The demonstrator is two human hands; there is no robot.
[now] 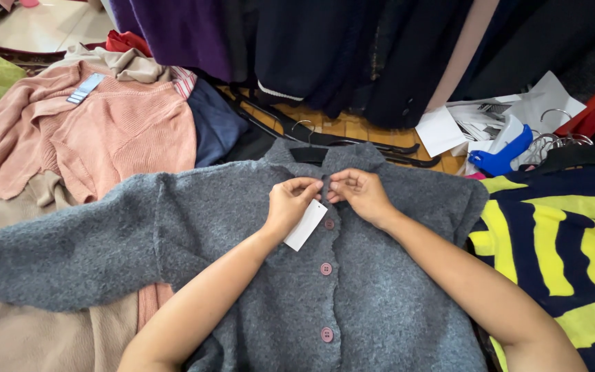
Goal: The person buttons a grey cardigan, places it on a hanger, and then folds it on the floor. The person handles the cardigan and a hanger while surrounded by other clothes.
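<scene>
A grey fuzzy cardigan (394, 289) lies flat, front up, on a black hanger (309, 153) whose hook pokes out at the collar. Pink buttons (326, 269) run down its front. My left hand (289, 204) pinches the left edge of the placket just below the collar. My right hand (359, 193) pinches the right edge at the same spot, fingertips almost touching the left ones. A white paper tag (306, 225) hangs under my left hand.
A pink knit sweater (105, 131) lies at the left, beige fabric (29, 337) under the grey sleeve. A navy and yellow striped garment (559, 248) is at the right. Dark clothes (325, 48) hang behind. Papers (476, 117), a blue plastic object (500, 160) and wire hangers (559, 138) lie at back right.
</scene>
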